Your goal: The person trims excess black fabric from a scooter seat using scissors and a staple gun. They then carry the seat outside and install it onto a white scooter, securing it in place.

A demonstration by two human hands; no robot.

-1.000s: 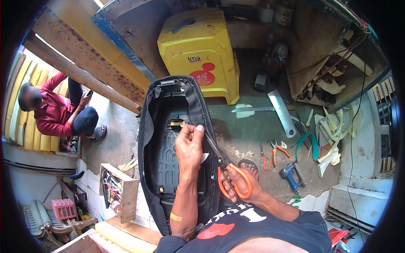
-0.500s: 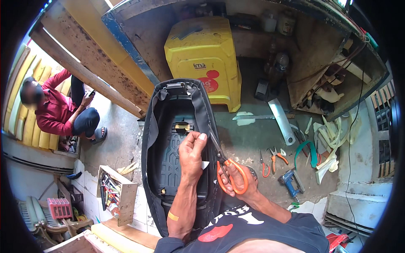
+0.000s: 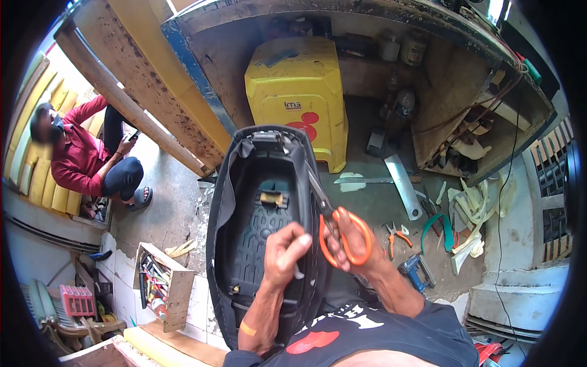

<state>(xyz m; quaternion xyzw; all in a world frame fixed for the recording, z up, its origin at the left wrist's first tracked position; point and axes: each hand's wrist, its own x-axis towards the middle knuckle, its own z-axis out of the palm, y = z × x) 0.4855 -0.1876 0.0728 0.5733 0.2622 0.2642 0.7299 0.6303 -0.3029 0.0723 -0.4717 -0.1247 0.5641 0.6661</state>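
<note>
Black seat shell [image 3: 254, 223], hollow side up, loose dark cover along rim, just before yellow stool [image 3: 293, 85], left hand [image 3: 284, 254] curled over tray, grip unclear, right hand [image 3: 354, 237] gripping orange-handled scissors [image 3: 321, 196], blades pointing away.

Two hands, one pair of scissors, one black seat base.
The hands are one left hand [image 3: 284, 254] and one right hand [image 3: 354, 248], with one pair of scissors [image 3: 331, 216] and one seat base [image 3: 241, 211]. Toward the right edge of the floor [image 3: 374, 205] lie one pair of pliers [image 3: 394, 240], one blue staple gun [image 3: 417, 272], one flat metal bar [image 3: 403, 188] and one green strap [image 3: 447, 231]; toward its left edge, one wooden box [image 3: 179, 300] of tools too jumbled to count, and one co-worker [image 3: 85, 153].
</note>
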